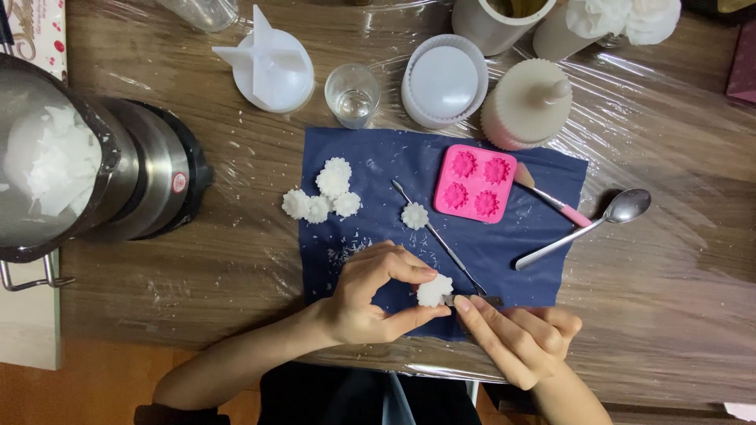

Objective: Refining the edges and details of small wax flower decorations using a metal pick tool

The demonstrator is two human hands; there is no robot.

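White wax flower [435, 290], pinched by left hand [370, 295]

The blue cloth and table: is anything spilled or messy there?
Yes. White flakes and crumbs lie scattered over the blue cloth and the plastic-wrapped table, thickest near the left hand, which pinches a white flower piece.

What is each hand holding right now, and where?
Left hand pinches a white flower-shaped wax piece by its edges; right hand grips a thin metal tool near its tip.
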